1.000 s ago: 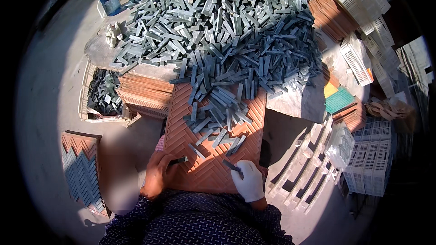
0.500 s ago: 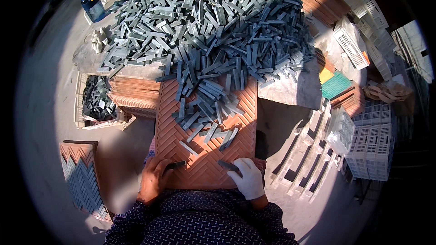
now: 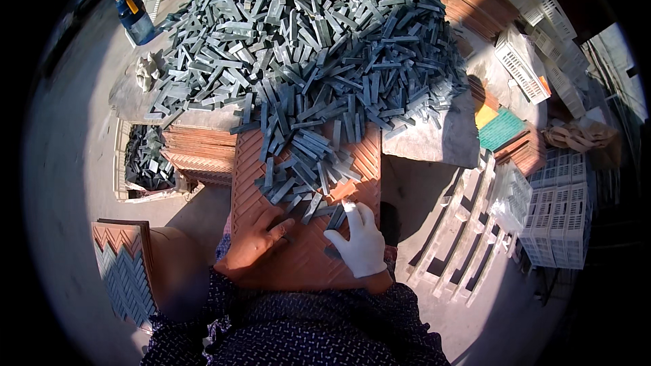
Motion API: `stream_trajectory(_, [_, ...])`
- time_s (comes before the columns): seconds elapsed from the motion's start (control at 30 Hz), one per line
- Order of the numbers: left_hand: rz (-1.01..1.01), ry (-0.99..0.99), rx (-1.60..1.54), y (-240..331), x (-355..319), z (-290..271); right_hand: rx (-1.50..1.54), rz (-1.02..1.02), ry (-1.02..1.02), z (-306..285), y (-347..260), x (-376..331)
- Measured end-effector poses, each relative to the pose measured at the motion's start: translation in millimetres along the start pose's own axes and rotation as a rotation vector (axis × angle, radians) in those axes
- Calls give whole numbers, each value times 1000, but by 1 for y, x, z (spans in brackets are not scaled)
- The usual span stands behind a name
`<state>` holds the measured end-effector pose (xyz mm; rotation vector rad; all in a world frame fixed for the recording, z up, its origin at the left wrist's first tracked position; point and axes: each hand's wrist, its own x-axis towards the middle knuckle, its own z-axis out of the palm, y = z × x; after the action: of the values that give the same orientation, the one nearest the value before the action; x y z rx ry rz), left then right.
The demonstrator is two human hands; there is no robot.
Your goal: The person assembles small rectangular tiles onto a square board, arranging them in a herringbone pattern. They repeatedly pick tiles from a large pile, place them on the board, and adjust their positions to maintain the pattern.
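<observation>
Far left, a herringbone tray (image 3: 124, 271) partly filled with grey strips; above it a pale crate (image 3: 120, 163) of dark pieces, then a stack of orange trays (image 3: 200, 144). Bare left hand (image 3: 256, 244) is over the left side of the orange work tray (image 3: 298, 268), fingers bent toward the loose strips; can't tell if it's gripping one. Big pile of grey strips (image 3: 305, 54) sits beyond, spilling onto the tray's far half. Gloved right hand (image 3: 358, 240) is over the tray's right side, thumb and forefinger spread apart near a couple of loose strips (image 3: 336, 217). Dark strip end shows under that thumb; can't tell if held. Further right: slatted pallet (image 3: 437, 230) on the floor, then white crates (image 3: 556, 224).
</observation>
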<state>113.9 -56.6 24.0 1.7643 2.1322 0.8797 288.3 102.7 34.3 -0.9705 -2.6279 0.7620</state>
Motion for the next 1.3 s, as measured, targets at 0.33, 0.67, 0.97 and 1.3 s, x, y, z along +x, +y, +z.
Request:
stream_trajectory(0.33, [14,169,91,-21,47,-9,-158,-235,151,20,7,94])
stream_trajectory(0.67, [-196,448,-40,-55,64,3,70,-431,226,63,-29,134])
stream_trajectory(0.97, [-152,538,-246,-87,125,-29,292,-253,209,50,-73,216])
stream_trajectory(1.3, [95,118,-70,-68,102,-33,264,-80,108,7,2,189])
